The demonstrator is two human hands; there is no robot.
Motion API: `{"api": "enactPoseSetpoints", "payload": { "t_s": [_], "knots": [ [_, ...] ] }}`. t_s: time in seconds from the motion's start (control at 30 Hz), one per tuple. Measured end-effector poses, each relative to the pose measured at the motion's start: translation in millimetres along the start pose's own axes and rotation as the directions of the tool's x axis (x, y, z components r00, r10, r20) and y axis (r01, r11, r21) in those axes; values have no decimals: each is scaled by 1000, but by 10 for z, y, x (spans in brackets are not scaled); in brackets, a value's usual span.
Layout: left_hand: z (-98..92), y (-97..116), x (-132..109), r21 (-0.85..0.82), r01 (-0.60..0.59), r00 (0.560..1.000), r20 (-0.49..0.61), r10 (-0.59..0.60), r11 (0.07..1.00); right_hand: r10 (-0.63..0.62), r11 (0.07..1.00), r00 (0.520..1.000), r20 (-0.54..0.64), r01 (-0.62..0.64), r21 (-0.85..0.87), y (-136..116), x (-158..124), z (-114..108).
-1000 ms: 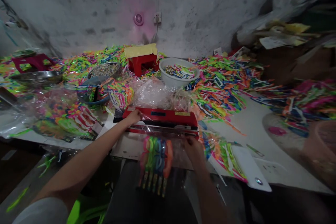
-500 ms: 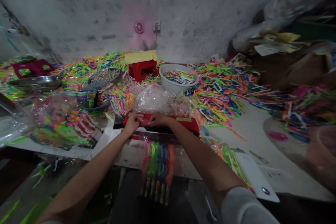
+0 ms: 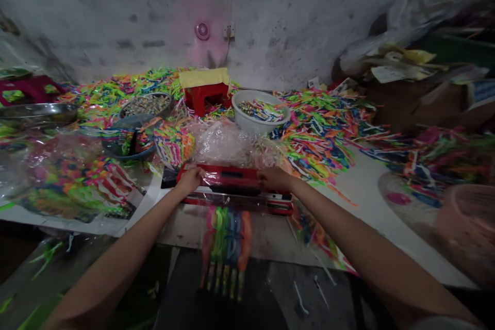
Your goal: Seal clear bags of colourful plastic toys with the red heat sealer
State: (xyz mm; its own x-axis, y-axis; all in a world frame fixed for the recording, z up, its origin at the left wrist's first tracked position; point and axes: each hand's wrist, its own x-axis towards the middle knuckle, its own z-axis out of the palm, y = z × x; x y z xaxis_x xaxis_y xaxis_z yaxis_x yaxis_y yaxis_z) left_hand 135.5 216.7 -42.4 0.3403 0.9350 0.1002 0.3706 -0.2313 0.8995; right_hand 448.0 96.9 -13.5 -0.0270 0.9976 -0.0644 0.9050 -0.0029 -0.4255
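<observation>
A red bar-shaped bag sealer (image 3: 240, 171) lies across the table in front of me. Over its front edge hangs a clear plastic bag (image 3: 257, 229), and inside it are several bright cords (image 3: 228, 237) with dark patterned lower ends. My left hand (image 3: 188, 181) is closed at the sealer's left part, its fingertips pinching the bag's upper left edge. Over on the right part, my right hand (image 3: 277, 179) has its fingers closed at the bag's other upper edge; blur partly hides these fingertips.
Behind the sealer lie crumpled clear bags (image 3: 220, 142), a red stool (image 3: 204, 95) and a white basin (image 3: 261, 113) of cords. Heaps of coloured cords (image 3: 320, 139) cover the back. Filled bags (image 3: 83, 180) sit left, and a pink tub (image 3: 466, 221) stands right.
My hands have moved apart from the sealer's middle, the right one going farther right. The sealer's red top and dark strip now show between them. My view has shifted slightly.
</observation>
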Motion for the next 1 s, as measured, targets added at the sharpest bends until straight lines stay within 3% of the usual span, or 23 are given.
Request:
{"api": "enactPoseSetpoints", "payload": {
  "t_s": [0.07,0.17,0.33,0.43,0.67,1.0],
  "knots": [
    [-8,45,-16,36,-34,999,12,34,999,-22,994,998,-59,16,-108,-41,-86,9],
    [-3,113,-123,77,-162,986,42,159,984,-54,996,987,-149,42,-79,-132,-234,74],
    [-13,77,-565,92,-394,904,222,367,915,-209,978,964,-166,209,-16,-264,-616,382],
    [-7,-36,-832,188,-481,857,308,413,856,-193,980,970,-147,184,-72,-331,-812,633],
    [103,-168,-1043,373,-455,883,310,353,809,-90,994,955,-284,67,-90,-419,-963,973],
    [136,-142,-1000,339,-426,898,267,349,839,-15,999,964,-265,4,-42,-614,-945,811]
  ]
}}
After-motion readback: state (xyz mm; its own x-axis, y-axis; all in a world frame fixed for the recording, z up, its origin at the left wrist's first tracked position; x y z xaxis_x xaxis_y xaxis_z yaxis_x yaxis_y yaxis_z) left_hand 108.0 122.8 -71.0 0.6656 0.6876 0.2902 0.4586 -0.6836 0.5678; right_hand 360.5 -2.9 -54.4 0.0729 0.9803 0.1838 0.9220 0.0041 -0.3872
